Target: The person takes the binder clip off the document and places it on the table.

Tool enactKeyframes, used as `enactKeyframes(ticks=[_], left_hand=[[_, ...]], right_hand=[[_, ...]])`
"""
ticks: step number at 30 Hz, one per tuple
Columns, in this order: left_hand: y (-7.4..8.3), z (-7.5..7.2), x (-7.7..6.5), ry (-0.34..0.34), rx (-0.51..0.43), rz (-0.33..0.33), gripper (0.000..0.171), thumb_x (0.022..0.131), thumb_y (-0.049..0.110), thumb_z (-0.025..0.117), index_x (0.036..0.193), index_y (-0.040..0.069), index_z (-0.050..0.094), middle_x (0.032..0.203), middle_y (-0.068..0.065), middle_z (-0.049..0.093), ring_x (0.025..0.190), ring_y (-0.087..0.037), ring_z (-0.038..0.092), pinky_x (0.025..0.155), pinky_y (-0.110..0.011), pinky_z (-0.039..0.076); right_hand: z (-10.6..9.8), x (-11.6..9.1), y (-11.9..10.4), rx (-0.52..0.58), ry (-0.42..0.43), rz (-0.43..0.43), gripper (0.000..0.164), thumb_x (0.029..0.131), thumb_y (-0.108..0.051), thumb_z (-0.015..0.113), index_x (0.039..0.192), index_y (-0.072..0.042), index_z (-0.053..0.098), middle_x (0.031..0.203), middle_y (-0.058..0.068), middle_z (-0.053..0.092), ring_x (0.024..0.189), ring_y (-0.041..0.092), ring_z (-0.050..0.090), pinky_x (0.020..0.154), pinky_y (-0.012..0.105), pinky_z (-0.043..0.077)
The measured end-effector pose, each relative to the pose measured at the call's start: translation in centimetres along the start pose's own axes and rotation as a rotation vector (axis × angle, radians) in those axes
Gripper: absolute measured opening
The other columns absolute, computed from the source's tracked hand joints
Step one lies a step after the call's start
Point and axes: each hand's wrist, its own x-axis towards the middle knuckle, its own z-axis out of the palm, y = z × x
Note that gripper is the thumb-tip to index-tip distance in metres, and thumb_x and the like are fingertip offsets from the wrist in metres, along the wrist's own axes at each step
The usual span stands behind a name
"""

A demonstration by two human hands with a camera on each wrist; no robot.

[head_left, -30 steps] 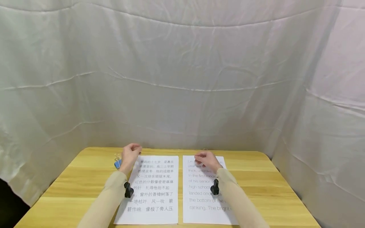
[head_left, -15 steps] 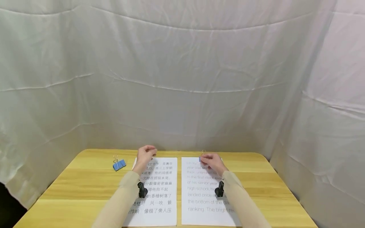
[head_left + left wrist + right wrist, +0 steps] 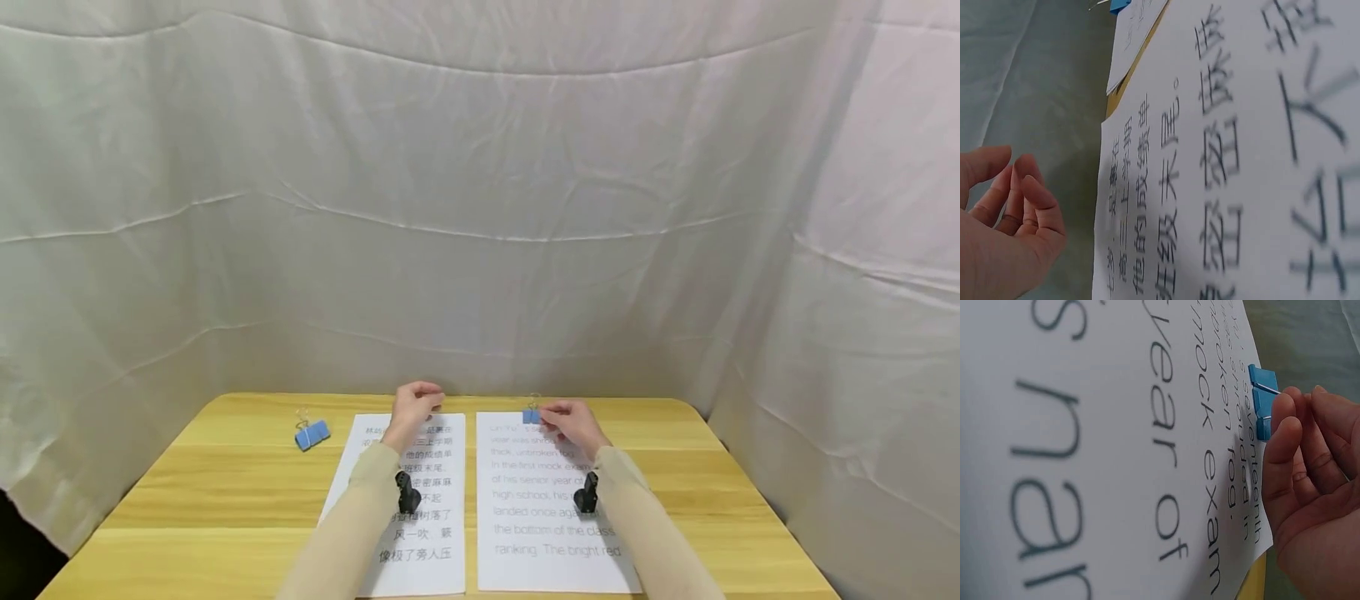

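Two white papers lie side by side on a yellow wooden desk (image 3: 187, 504), with a narrow strip of bare wood between them: the left paper (image 3: 423, 579) bears large Chinese characters, the right paper (image 3: 555, 575) English lines. At the far edge of the right paper sits a blue clip (image 3: 530, 416), its silver wire handles showing. Just beside it, on its right, is the right hand (image 3: 572, 423), with fingers bent and their tips close together at the end of one wire; the right wrist view does not settle whether they pinch that wire or only lie against it, so I cannot tell if the hand has hold of the clip. The left hand (image 3: 415, 410) is over the far end of the left paper, loosely curled and holding nothing; in the left wrist view a small gap shows between thumb and forefinger. A second blue clip (image 3: 312, 435) rests on the desk to the left of the left paper, well apart from both hands, one wire loop pointing toward the back. Both arms wear pale sleeves (image 3: 345, 521), and a small black device (image 3: 407, 493) sits at each wrist. Behind the desk and along its sides hangs a creased, light grey cloth (image 3: 480, 192).
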Motion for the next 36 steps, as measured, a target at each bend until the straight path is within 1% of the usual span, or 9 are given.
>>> enactKeyframes(ticks=[4, 8, 13, 15, 19, 25, 32, 34, 36], left_hand=[[0.2, 1.3, 0.1, 0.000, 0.014, -0.006, 0.032, 0.090, 0.008, 0.066, 0.120, -0.003, 0.063, 0.108, -0.017, 0.068, 0.096, -0.029, 0.067, 0.092, -0.048, 0.052], [0.3, 2.6, 0.0, -0.025, 0.044, -0.004, 0.031, 0.090, 0.007, 0.066, 0.119, -0.004, 0.063, 0.105, -0.015, 0.069, 0.090, -0.023, 0.066, 0.089, -0.046, 0.053], [0.0, 4.1, -0.1, -0.049, 0.077, -0.024, 0.028, 0.089, 0.005, 0.066, 0.116, -0.003, 0.066, 0.099, -0.013, 0.068, 0.091, -0.031, 0.066, 0.079, -0.042, 0.056], [-0.1, 4.6, -0.1, -0.061, 0.097, -0.018, 0.027, 0.089, 0.004, 0.067, 0.115, -0.004, 0.066, 0.096, -0.013, 0.068, 0.091, -0.033, 0.066, 0.074, -0.039, 0.056], [-0.5, 5.4, 0.0, -0.075, 0.114, 0.000, 0.027, 0.088, 0.002, 0.067, 0.114, -0.006, 0.066, 0.095, -0.014, 0.069, 0.086, -0.033, 0.067, 0.068, -0.034, 0.056], [-0.7, 6.1, 0.3, -0.060, 0.161, 0.027, 0.028, 0.085, 0.000, 0.070, 0.112, -0.007, 0.067, 0.094, -0.014, 0.069, 0.080, -0.030, 0.067, 0.069, -0.036, 0.056], [-0.6, 6.8, 0.5, -0.046, 0.215, 0.021, 0.033, 0.082, -0.001, 0.073, 0.113, -0.005, 0.068, 0.097, -0.015, 0.070, 0.075, -0.026, 0.066, 0.063, -0.029, 0.054], [-0.8, 6.9, 0.6, -0.045, 0.234, 0.027, 0.033, 0.081, -0.001, 0.074, 0.114, -0.005, 0.068, 0.098, -0.015, 0.070, 0.075, -0.023, 0.066, 0.064, -0.029, 0.054], [-0.9, 7.1, 0.7, -0.045, 0.258, 0.036, 0.033, 0.081, -0.002, 0.074, 0.113, -0.005, 0.068, 0.101, -0.017, 0.071, 0.078, -0.021, 0.066, 0.066, -0.028, 0.055]], right_hand=[[-0.2, 0.0, 0.0, 0.012, -0.002, 0.005, 0.027, 0.093, -0.020, 0.067, 0.114, -0.004, 0.071, 0.097, 0.013, 0.073, 0.072, 0.017, 0.060, 0.060, 0.027, 0.047], [-0.5, 0.2, 0.1, -0.001, 0.023, 0.023, 0.025, 0.092, -0.021, 0.069, 0.112, -0.005, 0.072, 0.095, 0.012, 0.072, 0.067, 0.017, 0.057, 0.057, 0.026, 0.046], [-0.7, 0.4, 0.2, -0.015, 0.036, 0.037, 0.024, 0.091, -0.022, 0.070, 0.110, -0.007, 0.073, 0.092, 0.010, 0.072, 0.060, 0.017, 0.054, 0.054, 0.026, 0.045], [-0.8, 0.4, 0.3, -0.013, 0.041, 0.035, 0.024, 0.091, -0.021, 0.070, 0.110, -0.006, 0.072, 0.091, 0.010, 0.072, 0.059, 0.018, 0.054, 0.053, 0.027, 0.045], [-0.8, 0.6, 0.2, -0.003, 0.060, 0.038, 0.022, 0.092, -0.019, 0.069, 0.110, -0.007, 0.072, 0.093, 0.011, 0.072, 0.065, 0.018, 0.057, 0.056, 0.027, 0.048], [-0.5, 1.1, 0.0, -0.009, 0.081, 0.027, 0.027, 0.094, -0.017, 0.066, 0.119, -0.007, 0.068, 0.107, 0.013, 0.070, 0.077, 0.020, 0.061, 0.061, 0.027, 0.050], [-0.3, 1.9, -0.3, -0.051, 0.092, 0.025, 0.033, 0.093, -0.015, 0.067, 0.124, -0.007, 0.066, 0.116, 0.011, 0.069, 0.092, 0.021, 0.062, 0.067, 0.026, 0.050], [-0.2, 2.0, -0.4, -0.056, 0.089, 0.026, 0.033, 0.092, -0.015, 0.068, 0.125, -0.008, 0.066, 0.119, 0.011, 0.069, 0.097, 0.022, 0.063, 0.070, 0.027, 0.051], [0.0, 2.1, -0.6, -0.070, 0.088, 0.022, 0.035, 0.092, -0.015, 0.068, 0.126, -0.008, 0.065, 0.122, 0.011, 0.068, 0.104, 0.024, 0.063, 0.078, 0.028, 0.052]])
